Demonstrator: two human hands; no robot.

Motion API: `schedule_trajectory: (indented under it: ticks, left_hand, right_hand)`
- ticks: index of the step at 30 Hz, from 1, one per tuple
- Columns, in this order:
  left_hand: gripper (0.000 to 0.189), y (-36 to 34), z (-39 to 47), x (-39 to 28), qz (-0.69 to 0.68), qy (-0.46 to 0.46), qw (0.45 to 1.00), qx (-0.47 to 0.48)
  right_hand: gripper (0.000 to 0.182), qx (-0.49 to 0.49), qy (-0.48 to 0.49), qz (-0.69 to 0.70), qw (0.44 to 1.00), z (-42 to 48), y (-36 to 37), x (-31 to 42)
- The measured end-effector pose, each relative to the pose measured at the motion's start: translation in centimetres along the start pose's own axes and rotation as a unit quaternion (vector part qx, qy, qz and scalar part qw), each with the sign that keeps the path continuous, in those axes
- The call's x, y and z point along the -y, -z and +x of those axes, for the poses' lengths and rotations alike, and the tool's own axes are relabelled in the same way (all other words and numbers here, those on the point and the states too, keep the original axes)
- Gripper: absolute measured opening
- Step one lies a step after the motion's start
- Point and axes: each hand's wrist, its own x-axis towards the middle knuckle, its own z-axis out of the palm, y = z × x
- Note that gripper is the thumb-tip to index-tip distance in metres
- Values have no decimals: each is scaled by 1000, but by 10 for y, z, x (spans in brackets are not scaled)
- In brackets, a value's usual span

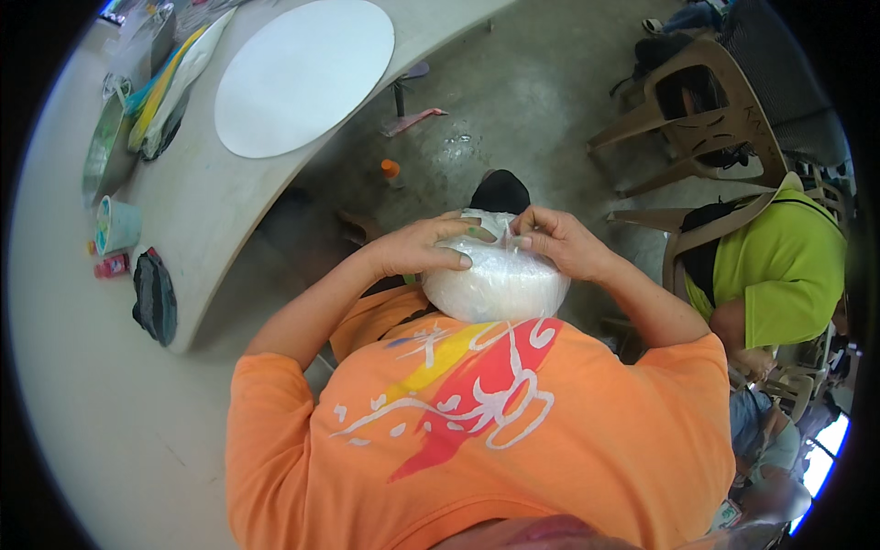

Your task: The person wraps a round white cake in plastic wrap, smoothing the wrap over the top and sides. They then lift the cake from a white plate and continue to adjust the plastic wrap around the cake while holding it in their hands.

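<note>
On my lap rests a rounded white object wrapped in clear plastic film; what it is underneath I cannot tell. My left hand lies over its left side, fingers spread on the film, with a green stain on one finger. My right hand pinches a gathered bit of the plastic film between thumb and fingers at the upper right of the object. Beyond it a dark knee or shoe-like shape shows.
The table to my left bears a white oval board, a metal basin, a plastic tub and a dark striped pouch. An orange-capped bottle stands on the floor. At right are plastic chairs and a seated person.
</note>
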Motion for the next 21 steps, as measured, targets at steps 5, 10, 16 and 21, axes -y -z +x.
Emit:
schedule_trajectory:
  ticks: [5,10,16,21]
  left_hand:
    - [43,-3,6,-9,43,-32,999,5]
    - [26,-4,10,-13,-62,41,997,3]
    - [21,-12,8,-14,-59,-31,994,-81]
    - [16,-15,9,-30,47,-28,993,-105]
  right_hand:
    - [13,-13,0,-97,995,8,-6,3]
    - [17,-47,46,-192,979,19,-10,10]
    - [18,-4,35,-222,974,24,-7,8]
    - [18,14,51,-229,972,22,-7,6]
